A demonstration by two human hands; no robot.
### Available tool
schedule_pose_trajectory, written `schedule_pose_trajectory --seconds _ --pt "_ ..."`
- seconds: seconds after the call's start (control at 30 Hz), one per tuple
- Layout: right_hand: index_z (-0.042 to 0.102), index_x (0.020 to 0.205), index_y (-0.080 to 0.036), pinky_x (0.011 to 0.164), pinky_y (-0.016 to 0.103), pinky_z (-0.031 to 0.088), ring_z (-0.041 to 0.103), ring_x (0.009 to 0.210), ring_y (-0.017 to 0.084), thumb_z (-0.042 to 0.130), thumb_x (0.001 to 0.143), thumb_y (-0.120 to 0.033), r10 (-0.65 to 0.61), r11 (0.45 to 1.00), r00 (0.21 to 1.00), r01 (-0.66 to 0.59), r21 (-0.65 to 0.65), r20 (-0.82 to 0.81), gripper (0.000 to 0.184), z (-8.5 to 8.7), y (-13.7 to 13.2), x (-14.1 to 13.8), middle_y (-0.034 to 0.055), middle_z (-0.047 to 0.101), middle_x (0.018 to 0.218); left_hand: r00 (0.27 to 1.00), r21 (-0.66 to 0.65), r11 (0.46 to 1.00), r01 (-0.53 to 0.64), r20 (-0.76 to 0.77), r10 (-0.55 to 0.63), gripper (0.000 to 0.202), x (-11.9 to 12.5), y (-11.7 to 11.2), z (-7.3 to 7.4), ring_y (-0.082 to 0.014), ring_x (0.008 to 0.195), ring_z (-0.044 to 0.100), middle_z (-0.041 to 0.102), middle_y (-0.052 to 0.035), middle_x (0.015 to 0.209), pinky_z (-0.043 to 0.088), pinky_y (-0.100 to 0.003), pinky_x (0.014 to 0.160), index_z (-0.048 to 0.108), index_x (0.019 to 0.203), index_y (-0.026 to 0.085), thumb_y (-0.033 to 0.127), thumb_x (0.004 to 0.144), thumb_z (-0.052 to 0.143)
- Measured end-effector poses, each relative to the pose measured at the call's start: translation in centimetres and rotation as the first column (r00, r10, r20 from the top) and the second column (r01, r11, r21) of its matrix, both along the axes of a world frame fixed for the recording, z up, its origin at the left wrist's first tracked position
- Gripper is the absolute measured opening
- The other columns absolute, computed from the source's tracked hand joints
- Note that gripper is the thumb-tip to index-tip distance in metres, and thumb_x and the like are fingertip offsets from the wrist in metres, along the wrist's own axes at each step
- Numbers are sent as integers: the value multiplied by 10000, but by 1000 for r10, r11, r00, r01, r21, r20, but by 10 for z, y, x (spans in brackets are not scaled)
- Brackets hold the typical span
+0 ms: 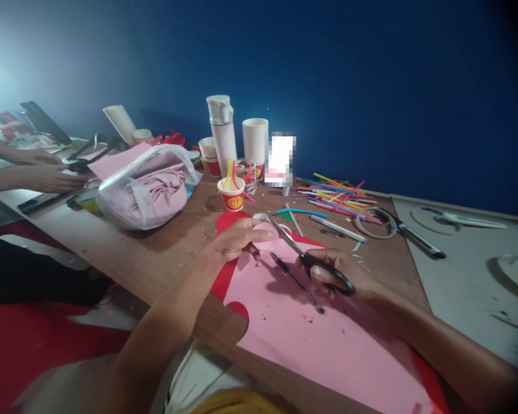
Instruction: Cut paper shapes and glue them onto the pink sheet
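Between the thumb and fingers of my left hand (239,238) is a small rounded piece of pink paper (266,234). My right hand (334,267) grips black-handled scissors (328,272), whose blades reach up and left to the edge of that piece. Below both hands lies a large pink sheet (328,345) with a curved cut-out on its left side, on top of a red sheet (225,282). A black pen (300,284) rests on the pink sheet under the scissors, among small dark scraps.
Colourful straws (341,195), a tape roll (375,223) and a box cutter (421,238) lie at the right. Behind stand a paper cup (232,195), a white flask (222,135) and stacked cups (255,141). Leftward sit a bag of pink cloth (155,190) and another person's hands (56,172).
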State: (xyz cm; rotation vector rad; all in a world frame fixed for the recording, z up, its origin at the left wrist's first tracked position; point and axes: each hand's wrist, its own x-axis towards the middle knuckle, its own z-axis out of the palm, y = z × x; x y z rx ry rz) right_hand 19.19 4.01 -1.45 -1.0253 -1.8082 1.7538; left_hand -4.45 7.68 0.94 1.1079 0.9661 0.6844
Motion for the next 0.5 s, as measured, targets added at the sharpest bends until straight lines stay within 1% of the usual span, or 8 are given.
schedule_pose_trajectory --seconds 0.07,0.2,0.27,0.4,0.43,0.5 --pt "563 911 -128 403 192 322 404 399 70 562 734 -575 -1 1000 1000 1 -9 -29 481 0 0 0 -49 470 480 1000 16 1000 -11 12 11 135 0 0 0 -103 427 512 563 -11 546 443 -237 425 584 642 157 260 651 672" --pt "547 835 -136 410 194 303 396 404 65 549 722 -608 -34 999 999 34 1 -29 485 2 -1 -1 -49 467 485 1000 37 999 -1 11 0 140 1 -1 1 -128 478 550 593 -36 580 457 -249 456 579 630 159 279 674 638" --pt "540 808 -137 413 198 299 397 411 67 549 712 -622 -49 999 998 50 5 -28 495 3 -2 -2 -47 466 486 1000 44 999 -15 6 15 145 1 -1 1 -116 460 533 580 -28 557 454 -243 459 568 607 165 273 670 639" --pt "553 904 -123 421 212 313 415 426 77 569 730 -577 -14 1000 1000 14 -8 -22 486 2 0 -3 -38 483 509 999 52 998 -45 17 44 162 3 -1 2 -99 424 497 535 -9 506 438 -231 433 550 566 168 257 655 651" --pt "555 911 -123 422 215 319 423 432 81 578 733 -561 -2 1000 1000 2 -2 -19 473 2 0 -3 -34 489 518 999 57 997 -46 21 45 162 4 -1 2 -97 424 495 527 -6 500 435 -229 431 552 567 166 258 660 648" --pt "555 862 -130 422 217 335 433 444 85 599 720 -549 7 1000 1000 -7 28 -15 445 2 1 -4 -28 492 535 999 60 997 -42 30 40 152 5 -2 2 -95 428 490 516 0 497 427 -225 425 565 587 164 265 675 638"
